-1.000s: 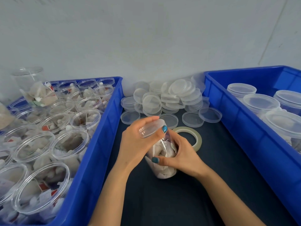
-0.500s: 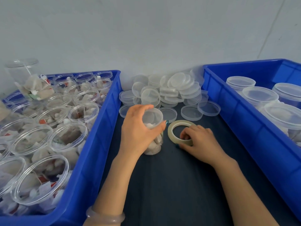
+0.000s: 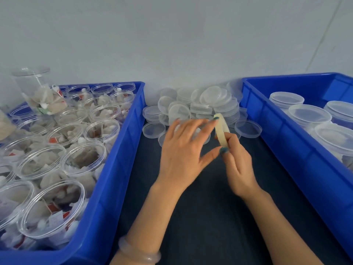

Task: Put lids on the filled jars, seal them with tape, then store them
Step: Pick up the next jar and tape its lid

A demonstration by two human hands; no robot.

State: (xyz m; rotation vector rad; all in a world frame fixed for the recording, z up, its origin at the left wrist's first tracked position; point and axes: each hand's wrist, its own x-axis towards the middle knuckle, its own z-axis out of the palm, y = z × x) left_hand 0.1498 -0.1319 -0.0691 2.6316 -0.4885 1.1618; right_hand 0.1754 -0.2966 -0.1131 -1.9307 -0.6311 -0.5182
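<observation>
While the tape roll (image 3: 221,129) stood on edge at frame centre, gripped low by the right hand (image 3: 238,163), the left hand (image 3: 183,150) held its fingers wide against it, probably seeking the loose end, with the lidded jar (image 3: 207,138) mostly hidden behind on the surface (image 3: 191,217).

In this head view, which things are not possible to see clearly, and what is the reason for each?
Head view:
1. Jar under work: nearly all behind the blurred left hand; lid fit cannot be told.
2. Tape roll held by the right hand: loose end blurred, too small.
3. Lidded jars in the right bin: cut off by the picture's right edge.
</observation>
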